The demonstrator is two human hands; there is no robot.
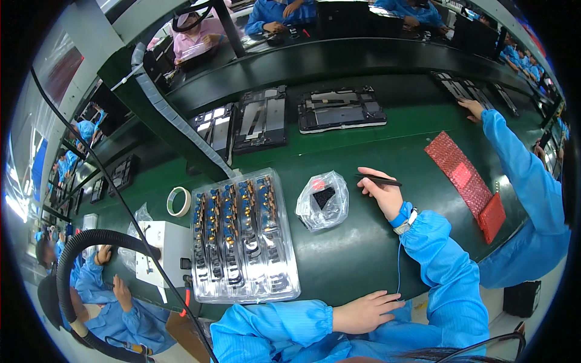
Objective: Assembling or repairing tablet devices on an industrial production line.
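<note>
Tray [292, 266] and bag [305, 207] on green bench [363, 260].

Elec. assy workshop, production-line type. Long green table [327, 266] under the right grip [385, 196]; beyond the grip, opened flat devices [339, 109] w/ innards bare, laid out in a row. L of the grip: clear tray [292, 275] w/ rows of small elec. parts [229, 212], then a white box [170, 242] & black ribbed hose [109, 238]. R of it: red bubble wrap [458, 172] & a co-worker's blue sleeve [520, 163]. More ppl [281, 12] in blue or pink workwear far beyond & far L. Blue wristband [400, 213] w/ cord [399, 266] just behind the grip.
</note>
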